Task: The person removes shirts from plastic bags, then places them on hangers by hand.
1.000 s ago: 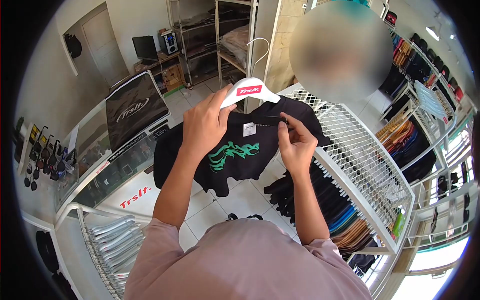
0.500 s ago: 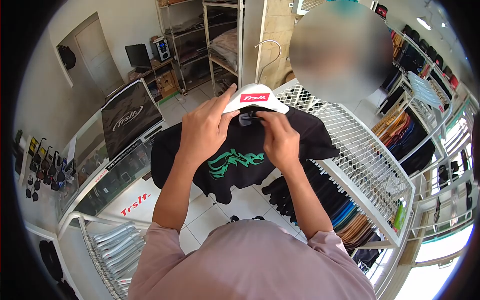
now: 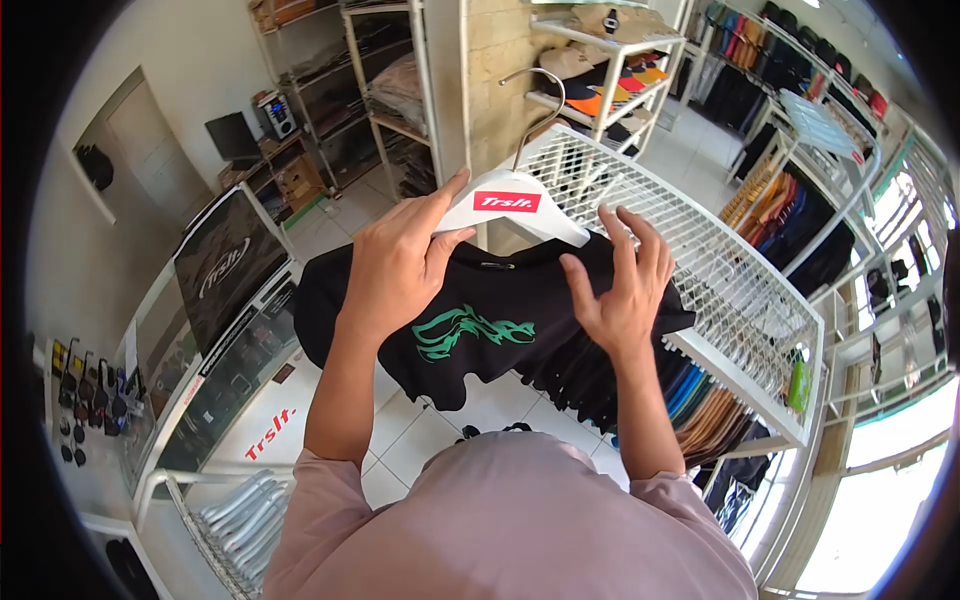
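Note:
A white hanger (image 3: 507, 202) with a red label and a metal hook is upright in front of me. From it hangs a black T-shirt (image 3: 470, 300) with a green print on its chest. My left hand (image 3: 402, 262) grips the hanger's left shoulder, thumb in front, at the shirt's collar. My right hand (image 3: 625, 290) is raised with fingers apart by the shirt's right shoulder, holding nothing; whether it touches the cloth is hard to tell.
A white mesh rack (image 3: 720, 285) with clothes hanging beneath stands at the right. At the left is a glass counter (image 3: 225, 370). White hangers (image 3: 245, 520) hang on a rail at lower left. Shelves (image 3: 610, 45) stand behind.
My right hand has left the collar, moved right and opened. The collar now lies flatter below the hanger. The view has shifted to the right, and the left hand still holds the hanger.

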`<action>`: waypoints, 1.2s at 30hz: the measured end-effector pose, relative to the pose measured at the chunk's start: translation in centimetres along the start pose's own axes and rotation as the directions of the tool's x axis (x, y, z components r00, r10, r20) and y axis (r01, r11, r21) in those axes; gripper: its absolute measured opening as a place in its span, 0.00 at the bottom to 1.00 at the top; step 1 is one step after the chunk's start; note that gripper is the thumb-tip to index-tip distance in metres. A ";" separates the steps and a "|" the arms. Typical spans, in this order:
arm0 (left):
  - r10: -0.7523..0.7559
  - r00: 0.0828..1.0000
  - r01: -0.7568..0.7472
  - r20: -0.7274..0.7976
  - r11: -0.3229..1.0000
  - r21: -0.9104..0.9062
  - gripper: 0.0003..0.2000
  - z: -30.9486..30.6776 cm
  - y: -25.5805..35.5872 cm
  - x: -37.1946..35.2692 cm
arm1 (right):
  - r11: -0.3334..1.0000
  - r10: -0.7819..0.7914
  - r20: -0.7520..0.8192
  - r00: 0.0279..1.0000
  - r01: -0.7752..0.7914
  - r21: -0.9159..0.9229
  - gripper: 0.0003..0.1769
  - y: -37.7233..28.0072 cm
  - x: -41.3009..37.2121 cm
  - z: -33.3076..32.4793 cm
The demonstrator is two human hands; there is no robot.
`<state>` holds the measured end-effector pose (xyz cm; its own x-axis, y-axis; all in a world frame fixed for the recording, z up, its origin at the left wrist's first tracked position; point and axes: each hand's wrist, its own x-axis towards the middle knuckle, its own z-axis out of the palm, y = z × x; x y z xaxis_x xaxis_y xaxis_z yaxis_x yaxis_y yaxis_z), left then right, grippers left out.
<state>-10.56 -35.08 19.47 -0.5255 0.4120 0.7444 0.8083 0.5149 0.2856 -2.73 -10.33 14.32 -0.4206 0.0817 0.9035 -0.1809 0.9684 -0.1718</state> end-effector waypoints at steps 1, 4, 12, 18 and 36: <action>0.029 1.000 -0.029 0.000 0.999 -0.021 0.24 0.4 0.3 0.4 | 0.998 0.058 0.088 0.994 -0.061 0.033 0.27 1.6 -0.4 -0.2; 0.035 0.998 -0.029 0.061 0.996 -0.084 0.22 1.9 0.8 1.0 | 0.984 0.114 0.221 0.969 -0.140 0.107 0.23 4.7 -0.8 -2.3; 0.071 0.939 0.134 0.336 0.827 -0.547 0.22 9.0 9.1 4.1 | 0.956 0.290 0.192 0.938 -0.292 -0.016 0.21 7.9 -5.1 -11.0; 0.222 0.836 0.116 0.503 0.823 -0.556 0.21 17.8 14.5 4.6 | 0.822 0.564 0.067 0.823 -0.567 0.052 0.14 13.9 -9.8 -18.5; -0.022 0.881 0.285 0.472 0.821 -0.494 0.23 20.6 10.9 5.0 | 0.594 0.626 -0.374 0.684 -0.730 -0.339 0.34 29.7 -18.0 -20.3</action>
<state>-9.85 -11.93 13.85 -0.6064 0.7065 0.3649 0.6453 0.1692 0.7450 17.45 21.73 0.95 -0.0681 0.7507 0.6571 0.5007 0.5954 -0.6283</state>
